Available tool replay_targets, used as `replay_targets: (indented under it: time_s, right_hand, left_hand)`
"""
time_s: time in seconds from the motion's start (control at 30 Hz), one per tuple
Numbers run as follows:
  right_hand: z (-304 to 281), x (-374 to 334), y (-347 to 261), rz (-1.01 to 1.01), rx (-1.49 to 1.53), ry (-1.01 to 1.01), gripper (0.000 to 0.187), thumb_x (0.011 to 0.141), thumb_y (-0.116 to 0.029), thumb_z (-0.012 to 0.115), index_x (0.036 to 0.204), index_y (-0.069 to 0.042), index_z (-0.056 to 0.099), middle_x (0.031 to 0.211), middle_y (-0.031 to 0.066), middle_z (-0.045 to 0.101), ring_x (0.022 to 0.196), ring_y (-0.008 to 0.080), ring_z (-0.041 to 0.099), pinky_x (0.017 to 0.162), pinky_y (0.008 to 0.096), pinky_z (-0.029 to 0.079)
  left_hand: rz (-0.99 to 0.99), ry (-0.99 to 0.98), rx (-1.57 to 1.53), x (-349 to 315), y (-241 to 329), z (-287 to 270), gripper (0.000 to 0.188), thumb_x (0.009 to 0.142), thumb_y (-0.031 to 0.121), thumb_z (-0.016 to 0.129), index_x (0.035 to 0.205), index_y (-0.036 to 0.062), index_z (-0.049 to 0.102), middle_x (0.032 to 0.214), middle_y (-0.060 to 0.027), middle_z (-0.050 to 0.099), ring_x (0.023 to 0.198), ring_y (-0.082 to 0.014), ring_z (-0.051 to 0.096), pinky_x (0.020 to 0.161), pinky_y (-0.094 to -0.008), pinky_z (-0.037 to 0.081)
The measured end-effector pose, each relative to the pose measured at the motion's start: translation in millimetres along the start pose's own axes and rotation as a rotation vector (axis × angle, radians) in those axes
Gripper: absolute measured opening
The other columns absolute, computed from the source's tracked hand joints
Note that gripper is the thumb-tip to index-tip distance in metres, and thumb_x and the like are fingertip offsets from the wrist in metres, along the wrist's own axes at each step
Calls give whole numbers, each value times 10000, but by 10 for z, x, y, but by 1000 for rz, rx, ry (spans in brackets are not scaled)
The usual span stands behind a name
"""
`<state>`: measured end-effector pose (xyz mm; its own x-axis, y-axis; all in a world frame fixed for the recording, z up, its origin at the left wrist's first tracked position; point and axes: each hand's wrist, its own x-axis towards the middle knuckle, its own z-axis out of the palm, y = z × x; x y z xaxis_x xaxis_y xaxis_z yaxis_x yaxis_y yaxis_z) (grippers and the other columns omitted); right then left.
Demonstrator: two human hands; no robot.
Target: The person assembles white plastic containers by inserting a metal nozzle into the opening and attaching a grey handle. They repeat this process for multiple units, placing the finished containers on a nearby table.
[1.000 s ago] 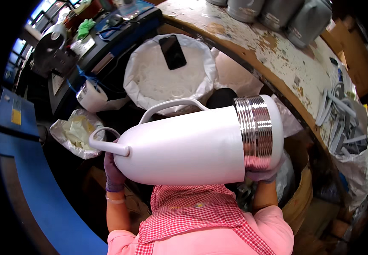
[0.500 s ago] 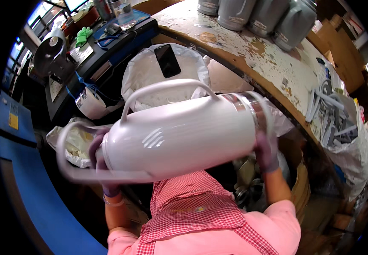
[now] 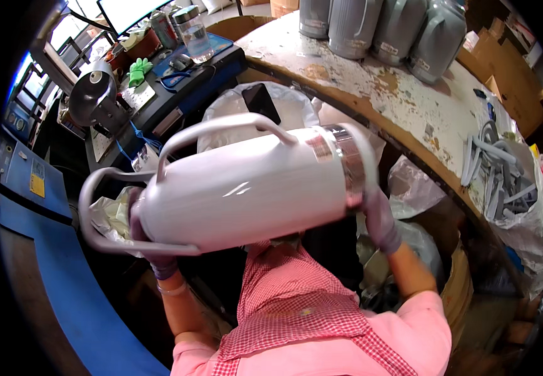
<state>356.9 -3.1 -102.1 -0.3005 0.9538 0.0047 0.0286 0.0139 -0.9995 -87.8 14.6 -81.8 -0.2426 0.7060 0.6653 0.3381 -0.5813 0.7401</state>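
Observation:
I hold a large white plastic jug body [image 3: 246, 188] lying sideways in front of me, its curved handle [image 3: 221, 125] on top and a shiny metal band [image 3: 346, 164] at its right end. My left hand [image 3: 152, 257], in a purple glove, grips the left end, where a thin grey ring [image 3: 96, 219] loops around. My right hand [image 3: 378, 216], also gloved, holds the banded right end from below. A red checked apron [image 3: 296, 301] hangs under the jug.
Several grey jugs [image 3: 384, 28] stand on the worn curved bench [image 3: 403, 100] at the top. A white sack [image 3: 528, 219] of grey handles sits right. A lined bin [image 3: 284, 103] with a black phone lies behind the jug. A cluttered blue machine table [image 3: 177, 75] is at left.
The jug has turned in my hands and tilted, its handle now on top; the spout end swung from view and both hands shifted along with it.

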Motion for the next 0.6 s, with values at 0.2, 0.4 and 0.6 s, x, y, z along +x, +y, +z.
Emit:
replay_targets:
  time_s: [0.2,0.4,0.6]
  right_hand:
    - [119,33,-477,-400,-176,-133,1207,703,-733,736,1517,49,309,1401,184,530,1277,272,539,1085,398,404]
    - [526,54,349,-525,-72,319,442,968,-428,617,1038,7,654,980,104,698,907,205,652,804,337,511]
    - [436,549,386,233,-160,42,628,1023,-544,425,1189,47,556,941,160,682,851,235,676,757,356,528]
  left_hand:
    - [76,-65,53,-22,137,-457,674,984,480,532,1479,64,341,1454,-212,458,1265,-342,529,1029,-472,483]
    - [482,-28,366,15,162,-234,542,971,274,592,1424,29,424,1436,-199,467,1188,-359,577,996,-479,479]
    - [1238,256,931,445,760,15,682,909,62,647,1479,174,291,1297,-135,393,1006,-434,613,607,-396,654]
